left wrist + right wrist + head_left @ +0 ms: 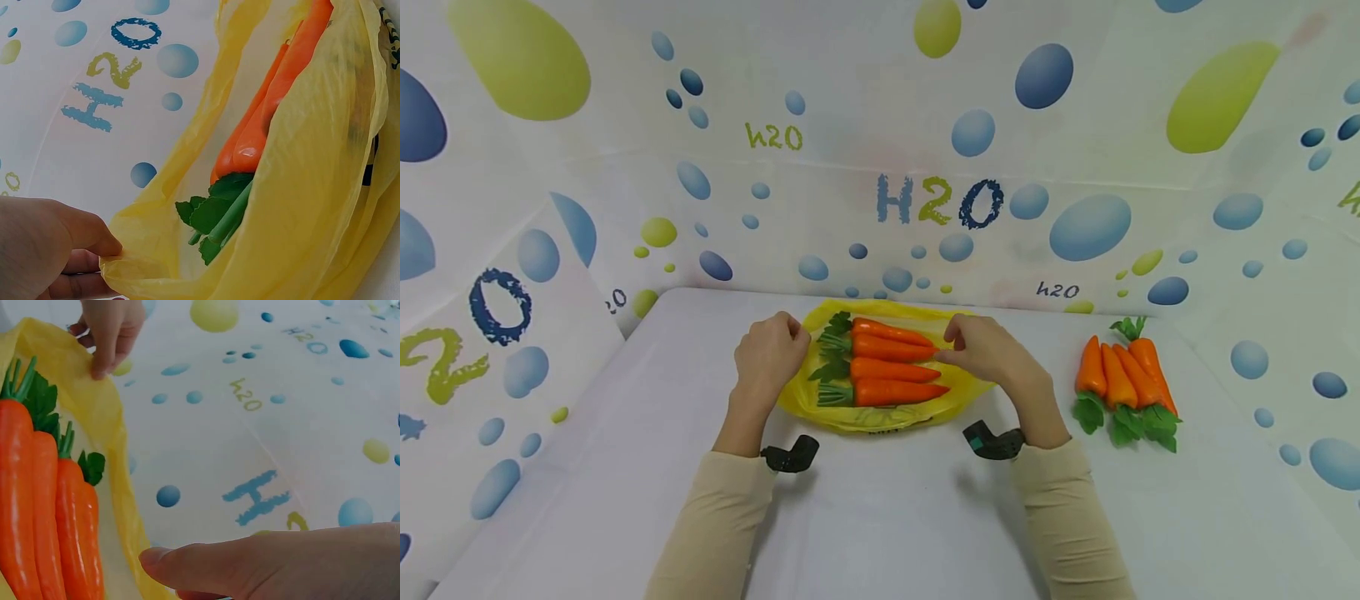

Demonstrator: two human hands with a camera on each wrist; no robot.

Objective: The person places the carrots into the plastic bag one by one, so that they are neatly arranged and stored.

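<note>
A yellow plastic bag (805, 400) lies spread on the table with its mouth facing up. Several orange carrots (895, 392) with green tops lie side by side in it, tops toward the left. At the bag's left rim, my left hand (767, 354) pinches the thin plastic between thumb and fingers, plain in the left wrist view. My right hand (988, 346) holds the opposite rim; in the right wrist view its thumb (165, 559) lies along the bag's edge, while the other fingers are mostly hidden.
To the right, a second group of carrots (1120, 379) lies on the white table (880, 517), most with leaves toward me, one with leaves pointing away. Behind the table hangs a patterned sheet (835, 225) with "H2O" lettering and coloured drops.
</note>
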